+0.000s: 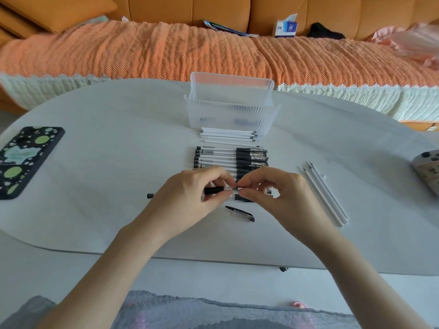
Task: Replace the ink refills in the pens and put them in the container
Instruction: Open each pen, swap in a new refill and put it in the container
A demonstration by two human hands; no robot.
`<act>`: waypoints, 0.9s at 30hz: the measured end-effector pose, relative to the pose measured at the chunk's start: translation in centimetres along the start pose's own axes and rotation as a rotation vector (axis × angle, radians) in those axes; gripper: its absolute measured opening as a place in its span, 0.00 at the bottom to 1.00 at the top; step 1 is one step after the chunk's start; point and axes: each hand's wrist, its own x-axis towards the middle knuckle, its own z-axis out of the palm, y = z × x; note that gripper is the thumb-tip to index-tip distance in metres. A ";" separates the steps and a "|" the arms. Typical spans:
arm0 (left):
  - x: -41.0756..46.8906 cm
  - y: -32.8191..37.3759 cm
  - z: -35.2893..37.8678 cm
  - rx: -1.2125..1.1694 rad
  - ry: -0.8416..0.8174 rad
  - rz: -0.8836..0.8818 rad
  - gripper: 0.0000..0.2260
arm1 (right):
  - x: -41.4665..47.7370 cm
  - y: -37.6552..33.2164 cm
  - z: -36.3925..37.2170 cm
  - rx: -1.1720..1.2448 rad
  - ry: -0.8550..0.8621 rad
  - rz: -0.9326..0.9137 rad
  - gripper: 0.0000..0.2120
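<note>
- We judge the pen (pixel 215 190) light, thin and stiff, its smooth plastic barrel apt to slip or roll; the black rubbery section is the surest place to hold it, with fingertips close to the joint so the parts stay in line
- The refill inside will likely be slender and bend under side load, so we would push or pull it straight along the barrel; the tip is the fragile end
- The pen lies level between both hands, just above the table (pixel 95 210) and near its front edge
- Our left hand (pixel 190 193) is curled, thumb and fingers pinching the pen's black end; our right hand (pixel 273 188) is curled too, thumb and forefinger pinching the pen at the joint; fingertips of both hands nearly meet
- Whether the parts are being joined or separated we cannot tell
- From the hands: the row of pens (pixel 230 157) touches at twelve o'clock; the loose refills (pixel 230 135) and container (pixel 230 108) lie farther that way; three refills (pixel 325 193) sit at three o'clock; a cap (pixel 240 213) lies just beside at six
</note>
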 end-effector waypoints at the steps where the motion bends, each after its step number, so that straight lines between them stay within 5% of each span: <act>1: 0.0 0.0 0.0 -0.011 0.001 -0.002 0.06 | 0.0 0.0 0.0 0.001 0.005 -0.002 0.05; 27: 0.2 0.5 0.1 -0.192 -0.037 -0.027 0.10 | 0.2 0.6 -0.6 -0.080 -0.020 -0.116 0.04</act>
